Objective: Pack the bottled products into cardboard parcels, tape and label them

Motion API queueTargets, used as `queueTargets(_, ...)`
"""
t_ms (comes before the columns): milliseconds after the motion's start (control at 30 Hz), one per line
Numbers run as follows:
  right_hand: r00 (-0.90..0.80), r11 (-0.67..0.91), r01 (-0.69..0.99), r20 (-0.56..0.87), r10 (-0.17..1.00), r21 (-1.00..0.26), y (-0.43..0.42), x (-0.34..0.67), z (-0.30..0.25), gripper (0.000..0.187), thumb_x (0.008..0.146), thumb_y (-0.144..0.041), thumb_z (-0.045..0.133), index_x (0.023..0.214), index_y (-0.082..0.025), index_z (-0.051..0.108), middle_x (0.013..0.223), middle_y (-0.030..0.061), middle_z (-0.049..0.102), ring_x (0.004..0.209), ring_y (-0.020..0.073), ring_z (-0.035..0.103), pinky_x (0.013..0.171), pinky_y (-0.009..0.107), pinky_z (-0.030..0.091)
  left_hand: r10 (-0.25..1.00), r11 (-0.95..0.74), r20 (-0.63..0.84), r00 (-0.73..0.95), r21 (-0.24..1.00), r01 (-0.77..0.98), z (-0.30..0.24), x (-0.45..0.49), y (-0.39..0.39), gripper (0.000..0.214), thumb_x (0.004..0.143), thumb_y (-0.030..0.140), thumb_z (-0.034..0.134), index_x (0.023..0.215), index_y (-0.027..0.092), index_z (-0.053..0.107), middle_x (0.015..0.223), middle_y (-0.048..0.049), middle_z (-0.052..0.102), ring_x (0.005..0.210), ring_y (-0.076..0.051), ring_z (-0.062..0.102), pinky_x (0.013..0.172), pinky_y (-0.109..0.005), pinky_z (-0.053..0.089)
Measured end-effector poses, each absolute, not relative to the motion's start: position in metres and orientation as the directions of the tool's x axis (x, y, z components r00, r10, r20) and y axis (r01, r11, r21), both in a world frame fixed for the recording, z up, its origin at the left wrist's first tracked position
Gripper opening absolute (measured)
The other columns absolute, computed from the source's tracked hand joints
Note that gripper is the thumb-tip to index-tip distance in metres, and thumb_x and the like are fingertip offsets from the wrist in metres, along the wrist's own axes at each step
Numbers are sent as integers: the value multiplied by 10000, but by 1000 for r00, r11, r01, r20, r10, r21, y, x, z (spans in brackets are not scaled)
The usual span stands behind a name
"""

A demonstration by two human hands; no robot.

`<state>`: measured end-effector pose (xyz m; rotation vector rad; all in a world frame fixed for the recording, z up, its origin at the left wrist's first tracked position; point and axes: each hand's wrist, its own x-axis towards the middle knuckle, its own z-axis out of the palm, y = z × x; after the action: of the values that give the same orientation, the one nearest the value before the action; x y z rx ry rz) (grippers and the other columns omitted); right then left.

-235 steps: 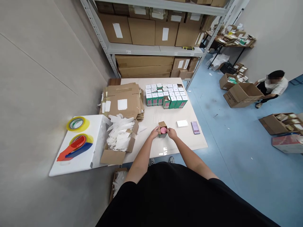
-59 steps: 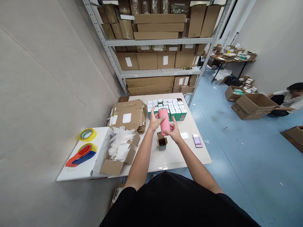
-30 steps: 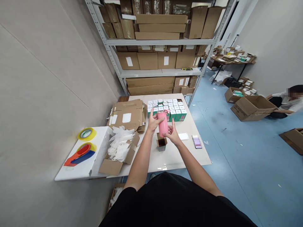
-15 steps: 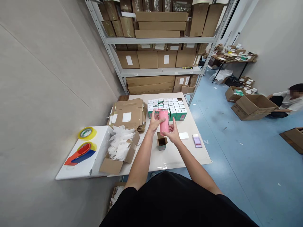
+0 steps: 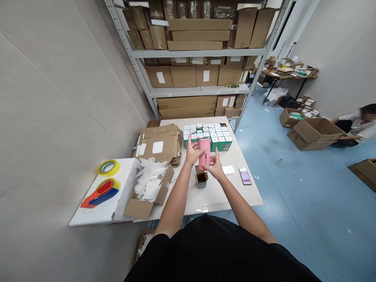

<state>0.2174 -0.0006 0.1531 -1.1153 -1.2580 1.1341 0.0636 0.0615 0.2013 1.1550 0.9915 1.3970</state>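
Observation:
A pink cylindrical tumbler point(image 5: 205, 154) with dark print on its side is held upright above the table. My left hand point(image 5: 192, 152) grips it from the left, thumb across its front and the other fingers partly raised. From the right and below, my right hand point(image 5: 216, 166) supports it, thumb near its base and index finger pointing up. Just under the tumbler stands a small green carton point(image 5: 201, 181) with its top flaps up. Behind my hands, several white-topped green boxes point(image 5: 221, 141) stand in rows.
Flattened cardboard point(image 5: 158, 143) lies left, behind a box of white paper point(image 5: 151, 180). Tape rolls point(image 5: 108, 167) and an orange-blue tape dispenser point(image 5: 101, 194) rest on a white block. A white card point(image 5: 228, 170) and a phone-like item point(image 5: 244, 176) lie right. Another person point(image 5: 364, 121) sits far right.
The pink tumbler has turned in my hands, so dark print now shows on its front. It has shifted very slightly right. The boxes and carton stay in place.

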Motion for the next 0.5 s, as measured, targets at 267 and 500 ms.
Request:
queueTargets(267,20,73,90,75,997,-993,5,222,137,1285,666,-378,866,1707,-379,113,1203,37,662,994,234,691,922,421,606,978,-126,144,-150,984,125,195,60,70,849,702,518,928,1449,270,609,1367,-112,588,1043,-212,668,981,-367,548)
queueTargets(500,78,45,262,68,995,-964,1,212,101,1241,652,-353,863,1695,-359,190,1269,53,664,1008,244,679,885,415,614,989,20,63,-134,840,543,197,61,67,576,667,548,930,1089,200,751,1111,-98,732,1005,-254,689,907,-362,526)
